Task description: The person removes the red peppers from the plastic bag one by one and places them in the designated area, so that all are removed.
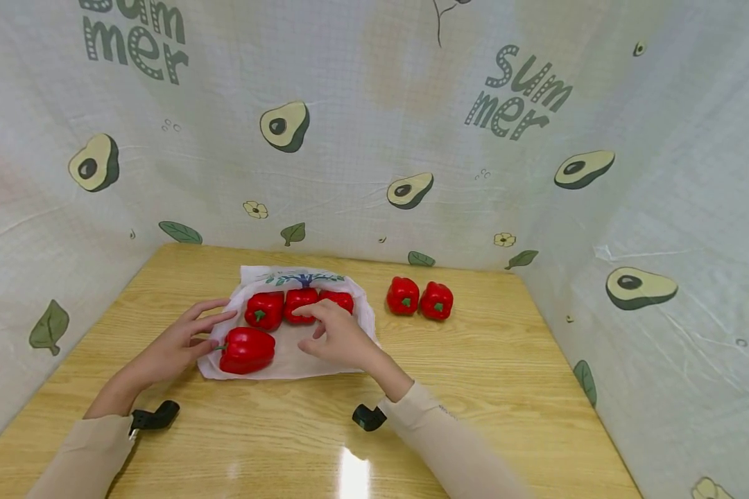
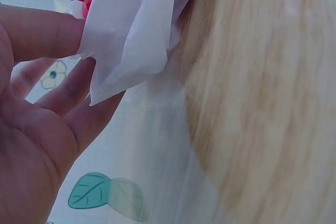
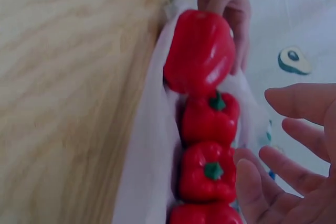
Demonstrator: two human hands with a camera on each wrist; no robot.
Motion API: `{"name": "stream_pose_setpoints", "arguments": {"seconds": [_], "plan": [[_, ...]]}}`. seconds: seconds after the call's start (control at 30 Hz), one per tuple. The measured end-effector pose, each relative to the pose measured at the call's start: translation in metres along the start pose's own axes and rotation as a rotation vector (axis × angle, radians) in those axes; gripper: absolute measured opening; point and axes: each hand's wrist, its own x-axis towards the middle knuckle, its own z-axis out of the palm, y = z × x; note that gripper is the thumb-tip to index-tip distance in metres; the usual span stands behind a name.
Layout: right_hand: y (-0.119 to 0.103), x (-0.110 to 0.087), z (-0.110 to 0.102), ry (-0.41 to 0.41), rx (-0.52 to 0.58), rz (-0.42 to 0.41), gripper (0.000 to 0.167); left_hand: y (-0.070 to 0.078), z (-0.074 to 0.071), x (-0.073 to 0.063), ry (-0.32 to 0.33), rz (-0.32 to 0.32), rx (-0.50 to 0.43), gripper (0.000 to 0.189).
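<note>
Noted nearest, 2 beige sleeves (image 1: pixel 84 454). Found left grip (image 1: pixel 177 344) touching left edge of white bag (image 1: pixel 293 357); cannot tell whether pinching. Found right grip (image 1: pixel 336 335) released, empty, above bag. Counted 4 red peppers inside: 3 in far row (image 1: pixel 265 310), 1 larger pepper (image 1: pixel 247 351) near left, long axis left to right. Located 2 loose peppers (image 1: pixel 402 296) on surface (image 1: pixel 493 360), right of bag, far and right of right grip; judged closer to right grip than left.
</note>
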Motion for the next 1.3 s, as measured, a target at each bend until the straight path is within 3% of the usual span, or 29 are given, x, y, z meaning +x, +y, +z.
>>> {"name": "stream_pose_setpoints", "arguments": {"seconds": [0.3,0.6,1.1,1.3], "plan": [[-0.014,0.013,0.035,-0.047,0.004,-0.047,0.052,-0.004,-0.001,-0.001,-0.012,-0.018,0.002,0.06],[-0.035,0.025,0.052,-0.045,-0.051,-0.058,0.052,-0.002,-0.002,-0.001,-0.014,0.002,-0.004,0.06],[-0.038,0.033,0.078,-0.046,-0.198,0.031,0.059,-0.002,-0.002,-0.002,0.006,0.039,-0.01,0.059],[-0.039,0.036,0.086,-0.001,-0.248,0.103,0.06,-0.001,-0.002,-0.002,0.012,0.07,-0.009,0.059]]}}
